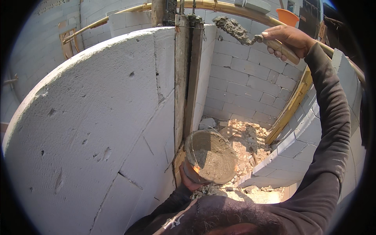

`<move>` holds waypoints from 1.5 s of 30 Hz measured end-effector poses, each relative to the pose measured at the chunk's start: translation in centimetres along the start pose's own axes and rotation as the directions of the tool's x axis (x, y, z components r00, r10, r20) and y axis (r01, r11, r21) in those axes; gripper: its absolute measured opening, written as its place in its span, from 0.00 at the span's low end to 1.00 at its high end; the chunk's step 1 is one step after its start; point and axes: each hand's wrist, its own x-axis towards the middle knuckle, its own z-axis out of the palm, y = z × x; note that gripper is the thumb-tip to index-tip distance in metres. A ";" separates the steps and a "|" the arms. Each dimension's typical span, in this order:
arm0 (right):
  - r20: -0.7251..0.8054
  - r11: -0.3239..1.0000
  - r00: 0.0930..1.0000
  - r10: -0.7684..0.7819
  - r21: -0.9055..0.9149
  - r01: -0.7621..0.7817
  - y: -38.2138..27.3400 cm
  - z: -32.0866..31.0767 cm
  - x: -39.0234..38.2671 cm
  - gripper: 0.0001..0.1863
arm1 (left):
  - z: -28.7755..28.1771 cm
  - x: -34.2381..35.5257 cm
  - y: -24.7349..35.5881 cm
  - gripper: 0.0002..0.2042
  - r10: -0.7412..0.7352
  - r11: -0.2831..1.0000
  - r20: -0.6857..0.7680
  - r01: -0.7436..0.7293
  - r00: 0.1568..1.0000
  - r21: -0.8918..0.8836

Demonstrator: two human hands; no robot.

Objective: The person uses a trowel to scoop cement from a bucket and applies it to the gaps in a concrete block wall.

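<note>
Right hand (288, 41) raised, near the top of the tall wooden boards (181, 78); fingers wrapped round the wooden handle of a trowel (231, 29), thumb forward by its neck, likely to keep the loaded blade steady. Wet grey mortar clings along the blade, which points away to the left

Left hand (190, 181) low, against the underside of a bucket (192, 173); fingers mostly hidden, so cannot tell whether they grip or only prop. Bucket sits just beside the foot of the visible boards, mouth turned up toward the wearer, presumably so the mortar (215, 162) inside is easy to scoop. Wire handle stands up off the rim

Boards stand upright along the end of the pale block wall (98, 98), leaving a narrow dark slot; they look set as shuttering, with metal rods (194, 6) showing above. Bamboo pole (219, 6) runs across behind, perhaps a brace. Rubble (243, 135) lies beyond the bucket

Writing: a pale printed mark (172, 221) on the dark clothing, too distorted to read; no label made out on bucket or trowel
</note>
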 end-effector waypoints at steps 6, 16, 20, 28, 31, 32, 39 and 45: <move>-0.115 0.943 0.974 -0.197 0.248 0.220 -1.1 -3.3 20.8 0.23 | 0.7 0.9 -1.2 0.52 -0.081 0.997 0.086 0.082 0.993 -0.014; -0.551 0.886 0.694 -0.464 -0.263 0.383 -0.6 10.4 10.0 0.23 | 3.3 -1.1 0.7 0.52 0.250 0.707 0.260 -0.359 0.933 0.609; -0.527 0.964 0.820 -0.222 0.009 0.266 8.9 16.7 -0.3 0.20 | 0.5 -0.4 1.7 0.49 0.063 0.997 -0.034 -0.062 0.997 0.037; -0.136 0.346 0.813 0.565 0.935 -0.084 31.1 33.0 -20.3 0.13 | -2.0 1.8 -1.2 0.47 -0.083 0.994 -0.108 0.074 0.991 -0.083; -0.043 0.073 0.823 0.567 0.997 0.002 29.3 35.5 -23.6 0.16 | -2.4 1.9 -3.2 0.46 -0.162 0.987 -0.131 0.160 0.978 -0.027; -0.028 -0.010 0.839 0.543 0.999 0.040 29.2 35.6 -24.2 0.16 | -2.4 1.8 -3.9 0.46 -0.199 0.980 -0.146 0.199 0.969 -0.018; -0.157 0.045 0.726 0.670 0.984 0.171 30.5 34.8 -28.5 0.12 | -4.5 1.8 -11.0 0.45 -0.433 0.893 -0.191 0.448 0.881 0.043; -0.116 0.049 0.641 0.759 0.991 0.121 32.6 36.5 -29.5 0.13 | -11.6 -1.2 -16.6 0.50 -0.693 0.702 -0.112 0.631 0.712 -0.329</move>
